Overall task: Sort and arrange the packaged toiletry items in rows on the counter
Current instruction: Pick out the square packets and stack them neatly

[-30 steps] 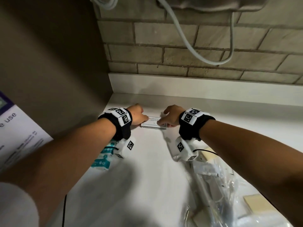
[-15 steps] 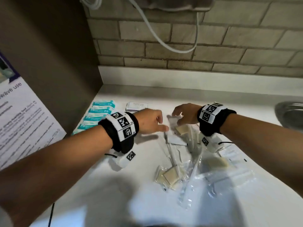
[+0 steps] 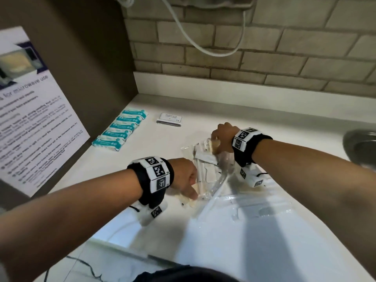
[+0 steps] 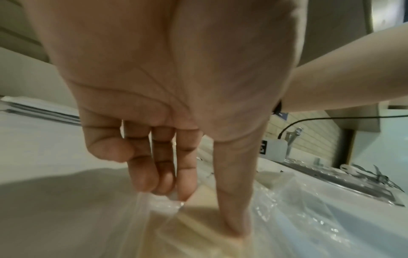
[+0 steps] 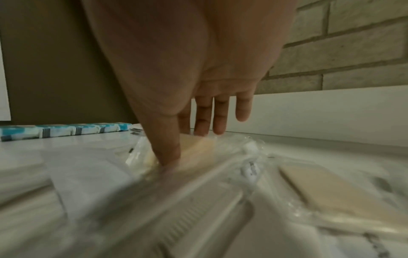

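A heap of clear plastic packets point(image 3: 211, 176) lies mid-counter, some with beige soap bars inside. At its near left edge my left hand point(image 3: 190, 190) pinches one soap packet point(image 3: 189, 202); in the left wrist view the thumb point(image 4: 234, 218) presses on the bar point(image 4: 198, 227) and the curled fingers meet the wrapper. My right hand point(image 3: 216, 139) pinches another soap packet point(image 3: 215, 143) at the heap's far end, thumb point(image 5: 167, 157) in front of the bar point(image 5: 198, 144), fingers behind. A row of teal packets point(image 3: 120, 129) and a stack of white sachets point(image 3: 169, 119) lie at the back left.
The white counter point(image 3: 223, 251) meets a brown side panel carrying a printed notice point(image 3: 30, 119) on the left. A brick wall with a hanging white cable point(image 3: 203, 43) is behind. A steel sink point(image 3: 362, 145) sits at the right edge. More clear packets point(image 3: 264, 208) lie near right.
Both hands left the white sachets at the back and came toward me to the heap of clear packets. Each now pinches a soap packet.
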The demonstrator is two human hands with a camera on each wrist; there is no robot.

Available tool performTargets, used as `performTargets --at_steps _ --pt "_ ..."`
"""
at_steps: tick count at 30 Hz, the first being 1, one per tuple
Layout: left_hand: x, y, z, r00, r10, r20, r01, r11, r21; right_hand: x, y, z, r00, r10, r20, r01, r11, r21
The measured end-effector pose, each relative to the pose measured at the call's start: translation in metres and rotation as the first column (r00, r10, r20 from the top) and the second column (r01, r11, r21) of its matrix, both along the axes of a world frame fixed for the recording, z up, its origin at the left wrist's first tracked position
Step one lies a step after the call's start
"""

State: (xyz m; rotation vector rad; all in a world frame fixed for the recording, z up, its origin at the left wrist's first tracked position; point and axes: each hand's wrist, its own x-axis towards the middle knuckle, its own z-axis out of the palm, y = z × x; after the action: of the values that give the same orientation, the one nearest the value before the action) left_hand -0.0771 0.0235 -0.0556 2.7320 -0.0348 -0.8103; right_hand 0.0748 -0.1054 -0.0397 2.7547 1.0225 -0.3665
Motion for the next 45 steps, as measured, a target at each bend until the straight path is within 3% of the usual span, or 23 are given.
performTargets --at_steps 3,8,13,19,27,32,35,40,45 --pt "0.000 -0.001 0.003 0.998 0.035 0.043 -0.035 0.999 -0.015 0.004 -0.003 0.004 0.998 0.020 0.058 -0.028 0.990 0.138" --pt "0.002 0.014 0.014 0.976 0.175 0.127 -0.160 0.980 -0.116 0.003 -0.005 0.021 0.995 0.048 -0.082 -0.021 0.952 0.306" --pt "-0.010 0.025 0.020 0.990 0.127 -0.054 -0.136 0.963 -0.232 -0.008 -0.017 0.028 0.990 0.078 -0.121 -0.031 0.937 0.349" --pt "-0.019 0.013 0.002 0.999 0.030 -0.014 -0.032 0.993 -0.114 -0.029 -0.013 0.033 0.988 0.086 -0.127 -0.032 0.926 0.376" --pt "-0.028 0.010 0.000 0.996 -0.080 0.039 0.072 0.983 0.166 -0.061 -0.010 0.031 0.979 0.156 -0.133 -0.095 0.920 0.379" --pt "-0.037 0.013 -0.005 0.999 0.022 0.025 -0.023 0.998 0.057 -0.068 -0.022 0.032 0.978 0.133 -0.160 -0.067 0.929 0.365" --pt "-0.032 0.010 0.005 0.999 0.013 0.043 -0.013 1.000 0.003 -0.069 -0.039 0.041 0.981 0.098 -0.169 -0.032 0.934 0.355" --pt "-0.007 0.005 0.039 0.967 0.087 0.241 -0.043 0.982 -0.184 -0.062 -0.077 0.043 0.976 0.006 -0.216 0.042 0.975 0.217" --pt "0.024 -0.016 0.061 0.860 0.251 0.445 -0.082 0.928 -0.365 -0.073 -0.108 0.032 0.954 -0.085 -0.289 0.109 0.992 0.066"
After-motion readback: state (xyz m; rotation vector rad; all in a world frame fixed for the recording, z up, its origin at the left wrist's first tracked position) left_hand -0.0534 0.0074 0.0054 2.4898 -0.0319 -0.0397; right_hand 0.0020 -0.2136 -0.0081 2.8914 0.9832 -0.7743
